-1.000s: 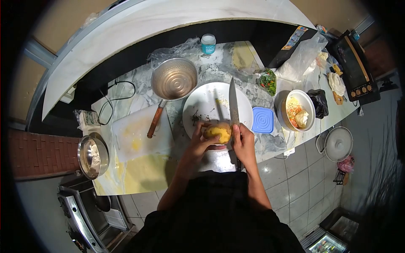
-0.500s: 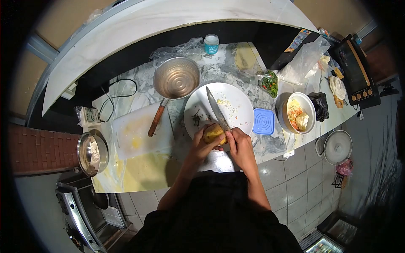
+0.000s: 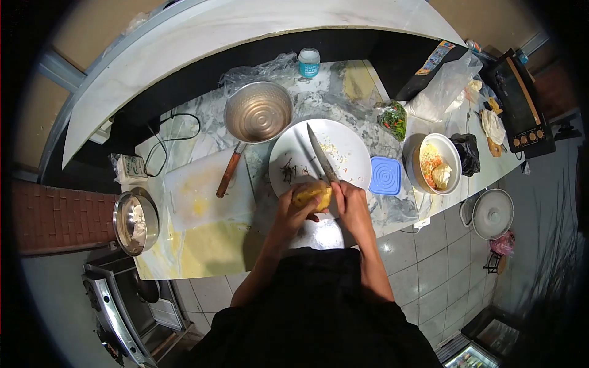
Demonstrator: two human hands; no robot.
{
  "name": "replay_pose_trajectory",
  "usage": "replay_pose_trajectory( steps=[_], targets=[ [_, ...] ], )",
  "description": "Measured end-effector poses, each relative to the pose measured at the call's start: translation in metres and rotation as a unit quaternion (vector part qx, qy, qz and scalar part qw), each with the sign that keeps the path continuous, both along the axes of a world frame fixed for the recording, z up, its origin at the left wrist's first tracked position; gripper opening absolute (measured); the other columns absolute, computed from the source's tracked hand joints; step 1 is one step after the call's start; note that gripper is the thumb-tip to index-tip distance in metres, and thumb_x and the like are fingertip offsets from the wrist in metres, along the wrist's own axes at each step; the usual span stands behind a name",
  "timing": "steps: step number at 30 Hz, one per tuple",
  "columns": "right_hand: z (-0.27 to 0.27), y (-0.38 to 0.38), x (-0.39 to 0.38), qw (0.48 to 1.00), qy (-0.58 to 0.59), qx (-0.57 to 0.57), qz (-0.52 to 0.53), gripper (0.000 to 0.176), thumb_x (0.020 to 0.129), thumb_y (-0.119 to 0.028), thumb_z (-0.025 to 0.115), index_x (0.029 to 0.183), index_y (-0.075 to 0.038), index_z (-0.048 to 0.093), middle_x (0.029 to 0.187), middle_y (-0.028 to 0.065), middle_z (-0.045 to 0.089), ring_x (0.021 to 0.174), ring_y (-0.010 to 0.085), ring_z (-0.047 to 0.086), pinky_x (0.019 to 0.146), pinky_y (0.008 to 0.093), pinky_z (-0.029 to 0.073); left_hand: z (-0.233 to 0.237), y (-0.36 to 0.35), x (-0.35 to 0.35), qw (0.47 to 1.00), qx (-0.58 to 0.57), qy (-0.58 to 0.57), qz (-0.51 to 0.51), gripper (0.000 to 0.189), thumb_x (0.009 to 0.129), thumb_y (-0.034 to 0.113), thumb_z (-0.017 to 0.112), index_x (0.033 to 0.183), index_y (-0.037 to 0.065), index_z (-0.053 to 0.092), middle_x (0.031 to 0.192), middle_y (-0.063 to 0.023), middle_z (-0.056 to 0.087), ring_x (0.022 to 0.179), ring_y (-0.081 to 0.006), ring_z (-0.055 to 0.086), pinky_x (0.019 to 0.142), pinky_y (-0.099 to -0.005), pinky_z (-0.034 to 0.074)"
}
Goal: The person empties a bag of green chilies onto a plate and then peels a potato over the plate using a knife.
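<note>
My left hand (image 3: 292,207) grips a yellow-brown potato (image 3: 312,195) over the near edge of a white plate (image 3: 350,153). My right hand (image 3: 351,202) holds a long kitchen knife (image 3: 321,153) by its handle. The blade points away from me across the plate, and its base rests against the potato's right side. Dark peel scraps and pale bits lie on the plate.
A steel saucepan (image 3: 257,111) with a wooden handle stands behind the plate. A white cutting board (image 3: 202,193) lies to the left, a lidded steel pot (image 3: 135,222) at the far left. To the right are a blue lid (image 3: 385,176), a bowl of food (image 3: 435,163) and a bag of chillies (image 3: 393,119).
The knife swung from pointing straight away to leaning left across the plate. The potato turned a little in my left hand. Both hands stayed over the plate's near edge.
</note>
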State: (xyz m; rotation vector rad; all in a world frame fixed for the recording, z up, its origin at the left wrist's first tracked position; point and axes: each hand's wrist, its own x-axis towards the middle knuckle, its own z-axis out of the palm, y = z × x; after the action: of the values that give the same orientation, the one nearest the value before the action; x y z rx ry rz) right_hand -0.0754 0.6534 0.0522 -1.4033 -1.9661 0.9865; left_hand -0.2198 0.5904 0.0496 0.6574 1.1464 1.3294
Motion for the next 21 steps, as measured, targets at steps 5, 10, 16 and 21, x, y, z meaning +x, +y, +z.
replay_pose_trajectory(
  steps=[5, 10, 16, 21],
  targets=[
    [0.002, -0.003, 0.002, 0.996, 0.048, 0.056, -0.044, 0.032, 0.095, -0.013, 0.054, 0.07, 0.007, 0.049, 0.061, 0.0251, 0.046, 0.052, 0.0394, 0.039, 0.05, 0.0397, 0.035, -0.001, 0.009, -0.004, 1.0, 0.02, -0.003, -0.005, 0.042, 0.089, 0.012, 0.066, 0.122, -0.006, 0.048, 0.104, -0.0137, 0.063, 0.084, -0.0188, 0.068, 0.061, -0.0247, 0.057],
    [0.011, -0.006, -0.001, 0.999, 0.039, 0.002, 0.031, 0.028, 0.095, -0.015, 0.053, 0.077, 0.007, 0.054, 0.071, 0.0292, 0.053, 0.072, 0.0483, 0.053, 0.059, 0.0468, 0.042, -0.015, 0.009, -0.007, 0.999, -0.005, 0.009, -0.037, 0.041, 0.088, 0.01, 0.065, 0.121, -0.006, 0.047, 0.105, -0.0131, 0.062, 0.088, -0.0175, 0.066, 0.065, -0.0264, 0.058],
    [0.009, -0.005, -0.004, 0.998, 0.037, 0.002, 0.055, 0.029, 0.095, -0.016, 0.053, 0.078, 0.007, 0.055, 0.072, 0.0287, 0.055, 0.073, 0.0477, 0.055, 0.061, 0.0471, 0.043, -0.018, 0.007, -0.01, 0.995, 0.051, 0.074, -0.043, 0.04, 0.088, 0.008, 0.065, 0.119, -0.006, 0.046, 0.105, -0.0132, 0.061, 0.089, -0.0169, 0.066, 0.064, -0.0273, 0.059],
    [0.005, 0.003, -0.002, 0.999, 0.023, -0.006, 0.046, 0.029, 0.095, -0.016, 0.053, 0.077, 0.007, 0.055, 0.071, 0.0288, 0.055, 0.073, 0.0477, 0.055, 0.061, 0.047, 0.043, -0.009, 0.007, -0.01, 0.998, 0.009, 0.017, -0.061, 0.041, 0.087, 0.007, 0.066, 0.12, -0.007, 0.045, 0.105, -0.014, 0.061, 0.086, -0.0177, 0.066, 0.063, -0.027, 0.059]
  ],
)
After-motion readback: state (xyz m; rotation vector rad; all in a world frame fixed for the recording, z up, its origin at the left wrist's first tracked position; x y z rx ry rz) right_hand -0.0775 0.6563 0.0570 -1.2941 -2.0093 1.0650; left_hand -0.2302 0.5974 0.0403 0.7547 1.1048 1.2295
